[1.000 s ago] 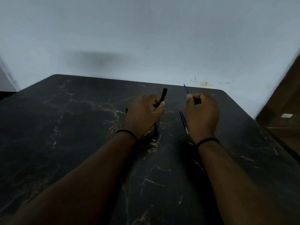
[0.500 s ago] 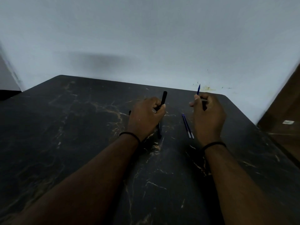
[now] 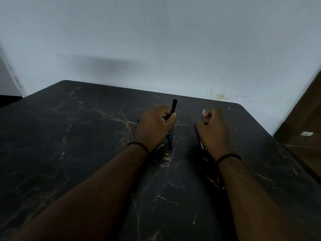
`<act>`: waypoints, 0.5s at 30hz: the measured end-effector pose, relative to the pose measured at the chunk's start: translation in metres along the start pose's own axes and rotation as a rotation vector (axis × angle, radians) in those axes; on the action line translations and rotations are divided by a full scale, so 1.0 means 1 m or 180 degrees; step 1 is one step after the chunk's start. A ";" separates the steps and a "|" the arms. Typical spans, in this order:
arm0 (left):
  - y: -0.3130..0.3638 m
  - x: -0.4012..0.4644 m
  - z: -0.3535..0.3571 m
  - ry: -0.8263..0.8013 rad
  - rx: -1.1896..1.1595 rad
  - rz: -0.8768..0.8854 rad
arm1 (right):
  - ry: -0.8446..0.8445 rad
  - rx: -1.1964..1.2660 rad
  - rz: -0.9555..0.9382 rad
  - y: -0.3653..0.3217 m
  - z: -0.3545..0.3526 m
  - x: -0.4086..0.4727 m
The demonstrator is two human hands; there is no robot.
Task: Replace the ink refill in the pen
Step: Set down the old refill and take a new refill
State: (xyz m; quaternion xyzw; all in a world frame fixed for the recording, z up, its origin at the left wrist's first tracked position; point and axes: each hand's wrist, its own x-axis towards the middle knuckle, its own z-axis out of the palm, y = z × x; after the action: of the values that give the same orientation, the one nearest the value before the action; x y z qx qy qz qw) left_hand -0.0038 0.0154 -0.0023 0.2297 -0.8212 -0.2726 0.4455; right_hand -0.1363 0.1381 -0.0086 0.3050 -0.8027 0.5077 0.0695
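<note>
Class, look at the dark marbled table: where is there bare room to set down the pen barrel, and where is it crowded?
Bare: the wide stretch of table left of the left hand, and the near strip between the forearms. Crowded: the middle, where a dark pen part lies by the left hand and refills lie against the right hand.

pen (image 3: 173,106) left, refills (image 3: 199,138) right, on table (image 3: 69,136)
</note>
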 end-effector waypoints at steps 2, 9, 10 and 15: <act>0.001 0.000 0.000 0.0007 -0.0010 -0.0015 | -0.0404 -0.0217 -0.0163 -0.001 0.004 -0.001; 0.000 0.000 0.000 -0.0051 -0.0003 -0.0045 | -0.0532 -0.0659 -0.0256 0.003 0.006 0.002; 0.001 0.000 0.000 -0.0047 -0.0013 -0.0045 | -0.0454 -0.0710 -0.0191 0.003 0.004 0.004; 0.002 -0.001 0.000 -0.0034 0.0003 -0.0047 | -0.0099 -0.1303 0.0300 0.010 -0.007 0.012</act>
State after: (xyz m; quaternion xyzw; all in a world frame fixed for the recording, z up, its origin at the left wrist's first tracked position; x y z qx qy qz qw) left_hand -0.0035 0.0174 -0.0009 0.2345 -0.8220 -0.2768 0.4390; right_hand -0.1533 0.1420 -0.0078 0.2545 -0.9035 0.3320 0.0937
